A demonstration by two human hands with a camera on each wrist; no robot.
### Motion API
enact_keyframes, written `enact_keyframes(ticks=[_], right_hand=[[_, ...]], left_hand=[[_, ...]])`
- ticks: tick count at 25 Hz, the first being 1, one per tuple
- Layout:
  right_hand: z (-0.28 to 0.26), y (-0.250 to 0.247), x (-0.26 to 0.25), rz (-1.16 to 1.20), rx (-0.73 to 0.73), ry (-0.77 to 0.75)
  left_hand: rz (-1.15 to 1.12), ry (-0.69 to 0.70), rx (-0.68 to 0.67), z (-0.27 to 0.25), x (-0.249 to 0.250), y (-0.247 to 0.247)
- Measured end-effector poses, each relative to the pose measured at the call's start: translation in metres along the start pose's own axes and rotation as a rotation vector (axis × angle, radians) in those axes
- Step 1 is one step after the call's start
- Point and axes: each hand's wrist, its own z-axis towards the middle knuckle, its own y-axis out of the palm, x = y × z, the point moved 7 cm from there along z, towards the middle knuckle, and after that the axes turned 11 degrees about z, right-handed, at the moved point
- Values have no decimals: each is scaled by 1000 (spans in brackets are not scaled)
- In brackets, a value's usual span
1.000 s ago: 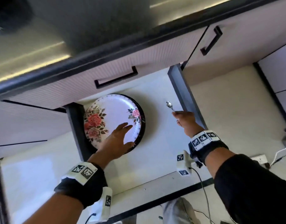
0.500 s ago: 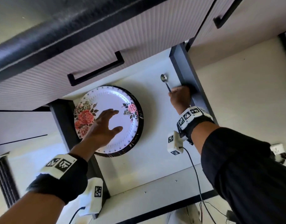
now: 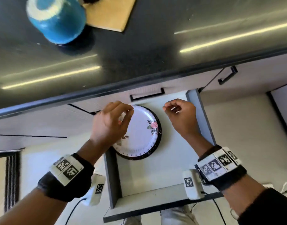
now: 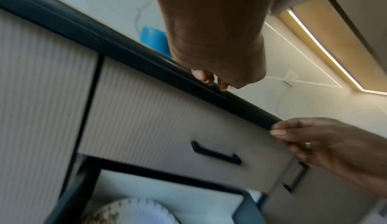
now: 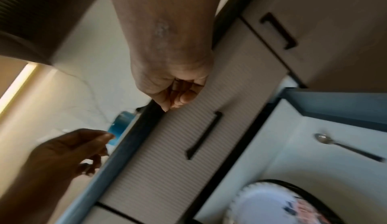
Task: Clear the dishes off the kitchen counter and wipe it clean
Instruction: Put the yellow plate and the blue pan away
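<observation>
A floral plate point(image 3: 139, 132) with a black rim lies in the open white drawer point(image 3: 155, 172) below the counter. A metal spoon point(image 5: 343, 146) lies on the drawer floor beside the plate; in the head view my right hand hides it. My left hand point(image 3: 128, 112) hovers over the plate's far left edge with fingers loosely curled, holding nothing. My right hand point(image 3: 170, 109) hangs above the drawer's far right corner, fingers also loosely curled and empty. On the dark counter point(image 3: 155, 51) stand a blue cup point(image 3: 58, 20) and a tan square cloth point(image 3: 110, 13).
A closed drawer front with a black handle point(image 3: 147, 95) sits just above the open drawer. Another cabinet handle point(image 3: 227, 75) is to the right. The open drawer's grey side wall point(image 3: 203, 114) lies close to my right wrist. White cables trail on the floor at the right.
Both hands have lifted away: the left off the plate, the right off the spoon, which stays in the drawer. My view has tilted up, bringing the counter, cup and cloth into sight.
</observation>
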Motion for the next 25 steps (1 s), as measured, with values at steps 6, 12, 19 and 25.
enact_keyframes(ticks=[6,12,19,25], right_hand=[[27,86,-162,68,-194,-331],[144,186,-220,-281,-290,-353],[269,261,-213,-916,-458,-315],[231,252,-229,-779,-475,-543]], left_hand=[[215,-244,163,43,-134,-80],[344,-424,-27,66,-212,-66],[336,-440,-34,67,-217,-59],[207,-421,87,66,-213,-70]])
